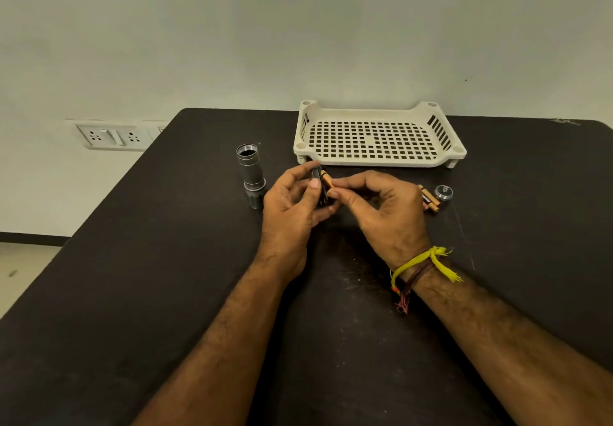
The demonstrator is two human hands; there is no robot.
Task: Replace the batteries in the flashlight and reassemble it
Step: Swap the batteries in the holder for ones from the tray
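Both our hands meet above the dark surface (166, 293), forearms angling inward from the near edge.

Our left hand (292, 206) curls round a black battery holder (319, 190), thumb laid on its side; our right hand (378, 206), thread bands at the wrist, pinches a copper-topped battery (326, 179) against that holder. Farther left, the silver flashlight body (251, 173) stands open end up. To the right lie two loose batteries (430, 200) just beside the tail cap (443, 192). Beyond sits a white perforated tray (378, 157).
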